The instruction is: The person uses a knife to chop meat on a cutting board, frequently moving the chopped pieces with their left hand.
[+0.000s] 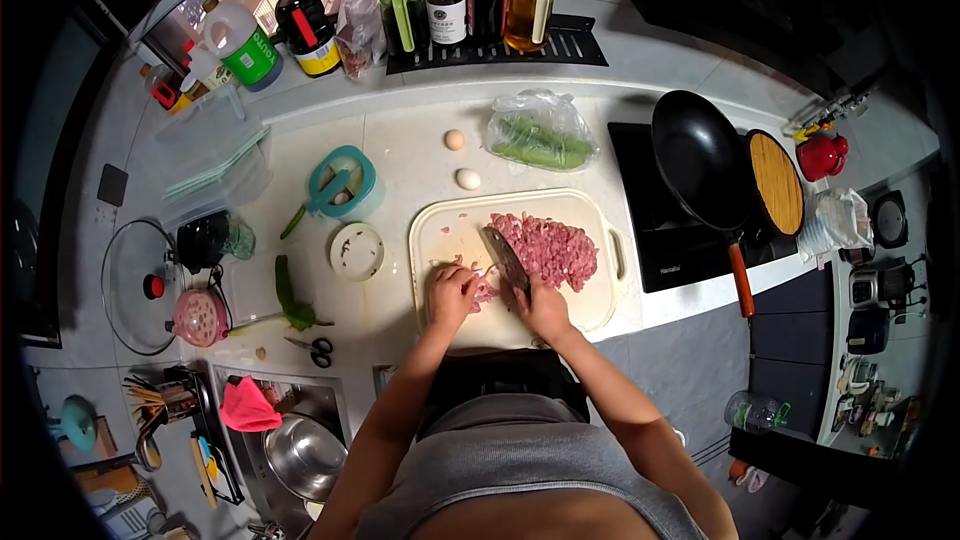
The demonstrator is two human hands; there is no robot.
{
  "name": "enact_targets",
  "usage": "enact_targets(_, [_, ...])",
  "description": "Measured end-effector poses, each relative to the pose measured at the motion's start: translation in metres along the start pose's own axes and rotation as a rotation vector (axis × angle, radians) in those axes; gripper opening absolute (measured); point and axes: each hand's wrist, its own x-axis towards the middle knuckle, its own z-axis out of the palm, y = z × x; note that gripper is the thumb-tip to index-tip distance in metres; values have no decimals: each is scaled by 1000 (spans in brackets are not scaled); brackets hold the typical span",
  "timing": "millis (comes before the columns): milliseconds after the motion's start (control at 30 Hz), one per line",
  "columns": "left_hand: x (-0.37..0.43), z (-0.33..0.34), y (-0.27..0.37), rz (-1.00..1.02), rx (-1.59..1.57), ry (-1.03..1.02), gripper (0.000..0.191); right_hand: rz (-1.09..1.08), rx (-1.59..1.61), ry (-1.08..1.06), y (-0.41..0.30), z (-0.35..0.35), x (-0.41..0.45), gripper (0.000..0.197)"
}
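Observation:
On the cream cutting board [609,300] lies a heap of diced raw meat [555,244], at its right half. My right hand [544,307] grips a kitchen knife [507,259] with a dark blade, which stands between the heap and my left hand. My left hand [452,296] rests with bent fingers on a small piece of raw meat [482,298] at the board's left part. Whether the fingers pinch the meat or only press on it is hidden. A few meat scraps lie behind that hand.
Behind the board are two eggs [454,139] and bagged green vegetables [541,136]. To the left are a small white bowl [357,251], a teal-lidded container [345,181], green peppers [291,296] and scissors [321,351]. A black wok [701,157] stands on the cooktop [660,255] at the right.

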Motion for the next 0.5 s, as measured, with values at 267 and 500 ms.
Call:
enact_targets(267, [6, 9, 3, 3, 42, 47, 13, -100, -7, -56, -3, -3, 0, 31])
enact_targets(500, [6, 22, -11, -35, 48, 34, 8, -113, -7, -73, -10, 6, 1, 31])
